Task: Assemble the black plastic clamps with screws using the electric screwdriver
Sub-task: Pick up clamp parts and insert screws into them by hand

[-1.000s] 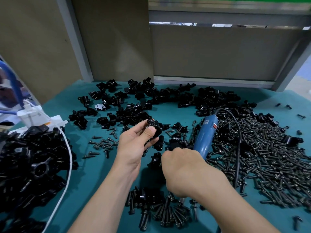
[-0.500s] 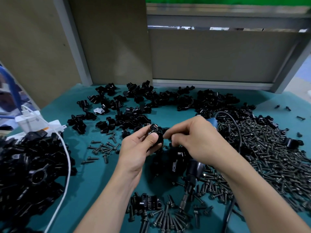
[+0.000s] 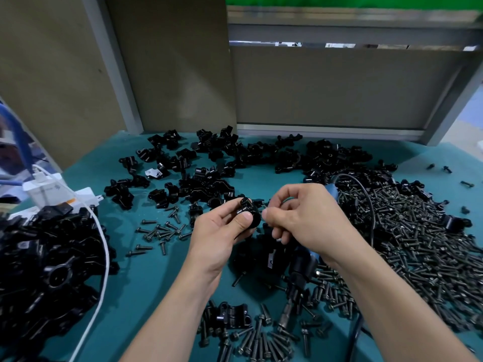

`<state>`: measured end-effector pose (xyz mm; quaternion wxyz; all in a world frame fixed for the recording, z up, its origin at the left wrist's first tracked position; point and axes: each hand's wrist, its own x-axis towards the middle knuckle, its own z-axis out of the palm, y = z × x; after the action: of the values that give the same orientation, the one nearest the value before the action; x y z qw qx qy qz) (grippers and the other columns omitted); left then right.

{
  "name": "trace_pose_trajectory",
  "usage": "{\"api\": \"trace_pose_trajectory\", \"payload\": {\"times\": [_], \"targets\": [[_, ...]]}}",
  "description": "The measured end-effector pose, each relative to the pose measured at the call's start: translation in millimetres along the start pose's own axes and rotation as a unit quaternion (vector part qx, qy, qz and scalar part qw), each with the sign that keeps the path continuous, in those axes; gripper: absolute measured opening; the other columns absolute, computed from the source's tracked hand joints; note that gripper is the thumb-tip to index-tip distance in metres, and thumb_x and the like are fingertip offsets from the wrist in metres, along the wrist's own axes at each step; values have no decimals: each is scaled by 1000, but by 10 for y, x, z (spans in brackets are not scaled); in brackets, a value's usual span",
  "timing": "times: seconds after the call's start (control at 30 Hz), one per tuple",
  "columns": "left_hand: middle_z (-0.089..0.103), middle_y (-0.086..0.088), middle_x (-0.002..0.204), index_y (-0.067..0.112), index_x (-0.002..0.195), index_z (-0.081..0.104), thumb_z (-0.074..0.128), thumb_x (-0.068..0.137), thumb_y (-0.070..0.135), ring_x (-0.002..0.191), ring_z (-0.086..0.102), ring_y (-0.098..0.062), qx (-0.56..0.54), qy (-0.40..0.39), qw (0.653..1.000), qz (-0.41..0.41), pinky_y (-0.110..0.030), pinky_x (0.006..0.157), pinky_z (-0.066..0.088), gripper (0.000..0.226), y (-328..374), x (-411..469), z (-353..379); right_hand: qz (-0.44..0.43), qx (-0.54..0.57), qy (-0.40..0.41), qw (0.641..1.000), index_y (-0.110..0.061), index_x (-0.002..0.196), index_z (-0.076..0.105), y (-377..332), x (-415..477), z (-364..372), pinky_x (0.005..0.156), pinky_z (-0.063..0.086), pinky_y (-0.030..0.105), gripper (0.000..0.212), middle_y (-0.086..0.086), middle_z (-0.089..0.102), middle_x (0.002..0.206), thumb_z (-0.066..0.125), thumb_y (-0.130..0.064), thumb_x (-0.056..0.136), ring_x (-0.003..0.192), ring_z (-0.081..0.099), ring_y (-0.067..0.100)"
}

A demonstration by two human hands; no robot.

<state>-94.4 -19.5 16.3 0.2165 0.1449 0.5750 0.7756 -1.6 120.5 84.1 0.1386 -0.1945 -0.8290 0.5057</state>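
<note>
The right hand (image 3: 308, 220) has risen from the screws (image 3: 261, 340) below and is now pinching at the black clamp (image 3: 248, 211), which the left hand (image 3: 222, 231) is gripping between thumb and fingers. The electric screwdriver (image 3: 300, 266) is hanging bit-down, clasped in the right palm.

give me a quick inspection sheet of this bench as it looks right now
surface: teal mat, bare in patches
job's things: black clamp in the left hand; loose clamp parts at the back; screw heap on the right; electric screwdriver bit down
clutter: pile of larger black parts and white adapter at left
hands: left hand grips the clamp; right hand holds the screwdriver, its fingers pinched beside the clamp, what they pinch too small to tell
cables: white cable along the left pile; black cord looping over the screws
surroundings: brown panels in a grey frame
</note>
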Motion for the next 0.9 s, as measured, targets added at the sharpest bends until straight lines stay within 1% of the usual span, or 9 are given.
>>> {"api": "trace_pose_trajectory", "payload": {"times": [0.03, 0.1, 0.2, 0.3, 0.4, 0.47, 0.63, 0.8, 0.9], "targets": [[78, -9, 115, 8, 139, 62, 72, 92, 6, 103, 75, -20, 5, -2, 1000, 0, -27, 85, 61, 48, 0, -1, 4, 0, 6, -1, 1000, -10, 75, 73, -3, -2, 0, 60, 61, 38, 13, 8, 73, 62, 80, -11, 86, 52, 69, 23], [78, -9, 116, 9, 138, 63, 72, 92, 4, 102, 76, -19, 11, -6, 1000, 0, -26, 84, 62, 47, 3, -7, 14, -2, 21, 5, 1000, -18, 74, 78, 0, 2, -6, 69, 65, 43, 14, 8, 74, 65, 81, -7, 84, 60, 74, 24], [78, -10, 115, 5, 136, 64, 71, 92, -1, 100, 76, -18, 11, -12, 1000, -4, -24, 81, 62, 45, 1, -17, 29, -9, 9, 33, 999, -29, 77, 82, 39, 26, -24, 66, 62, 34, 27, 3, 76, 67, 79, -4, 84, 61, 73, 17], [77, -11, 119, 3, 136, 64, 71, 92, -1, 106, 75, -24, 20, -16, 1000, -5, -26, 84, 62, 45, 0, -19, 34, -9, 40, 45, 998, -23, 85, 80, 56, 39, -18, 65, 58, 33, 20, 4, 76, 68, 76, -3, 87, 57, 68, 15], [78, -8, 116, 7, 134, 66, 71, 92, -1, 105, 76, -22, 26, -15, 1000, -3, -27, 85, 62, 43, -2, -26, 30, -14, 40, 41, 998, -19, 78, 78, 73, 48, -10, 60, 57, 32, 12, 7, 74, 64, 81, -10, 86, 54, 69, 18], [77, -8, 118, 8, 133, 67, 72, 92, 0, 104, 76, -20, 31, -14, 999, -1, -26, 84, 62, 43, -5, -24, 26, -18, 17, 33, 999, -24, 76, 79, 75, 52, -13, 59, 57, 31, 15, 7, 73, 62, 82, -14, 86, 52, 69, 17], [76, -10, 121, 6, 135, 66, 73, 91, 1, 104, 76, -20, 41, -20, 999, 1, -29, 88, 62, 45, -26, -13, 14, -30, 23, 20, 999, -21, 75, 79, 91, 60, -38, 60, 59, 31, 18, 7, 74, 63, 79, -11, 89, 54, 70, 20], [79, -7, 114, 8, 132, 67, 74, 90, 0, 101, 77, -18, 48, -26, 999, 4, -24, 81, 61, 43, -47, 8, 2, -33, 15, 6, 999, -16, 74, 78, 101, 69, 2, 63, 64, 40, 18, 9, 73, 62, 77, -9, 90, 56, 71, 23], [80, -4, 112, 10, 130, 69, 74, 90, -1, 103, 76, -17, 54, -33, 998, 12, -24, 81, 60, 42, -58, 10, -11, -35, 14, 9, 999, -15, 76, 78, 102, 66, 20, 58, 62, 36, 16, 8, 73, 61, 77, -10, 91, 54, 69, 21]]}}
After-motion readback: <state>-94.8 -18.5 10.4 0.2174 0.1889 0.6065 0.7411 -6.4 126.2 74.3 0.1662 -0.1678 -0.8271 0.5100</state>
